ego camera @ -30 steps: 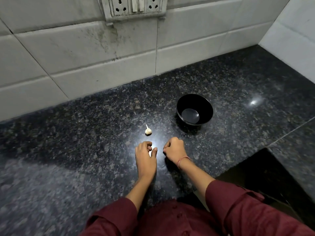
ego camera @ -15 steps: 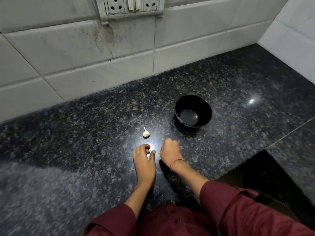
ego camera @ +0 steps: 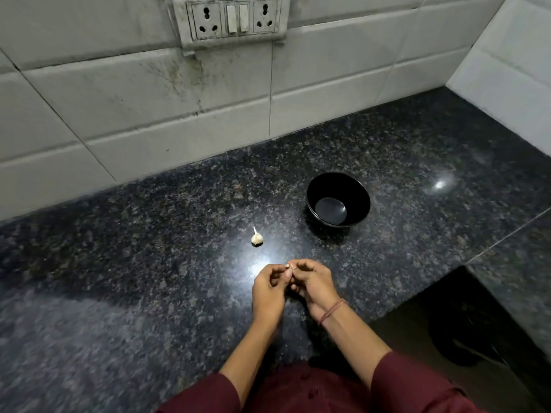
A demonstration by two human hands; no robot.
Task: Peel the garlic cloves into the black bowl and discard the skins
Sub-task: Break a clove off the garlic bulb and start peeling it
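Dark speckled granite counter (ego camera: 149,234) with a glossy top, backed by a grubby white tiled wall (ego camera: 119,99) that has a socket panel (ego camera: 234,20) on it, and a side wall closing the back right corner. The thing being worked on is a tiny garlic clove (ego camera: 288,266), pale cream and barely poking out between the fingertips, held up over the counter's front part, roughly mid-width. The left hand (ego camera: 268,289) has its fingers curled in and pinches the clove from the left, while the right hand (ego camera: 314,286) is curled the same way and pinches it from the right, so the two hands touch around it. The garlic bulb (ego camera: 256,238) sits on the counter just behind the hands, a bit left of them: small, whitish, round, with a thin stalk sticking up and back. The black bowl (ego camera: 356,198) stands upright behind and to the right, toward the back right corner, apart from the bulb, glossy with a dull sheen at its bottom. Compared with half a second ago, the hands were apart and knuckles-down on the counter with no clove showing; now they're lifted and joined on it. Bulb and bowl haven't budged, and the view has tipped up so the whole socket panel shows. Count: one bowl, one bulb, one visible clove, two hands, a reddish thread (ego camera: 332,311) on the right wrist, two maroon sleeves (ego camera: 417,380).
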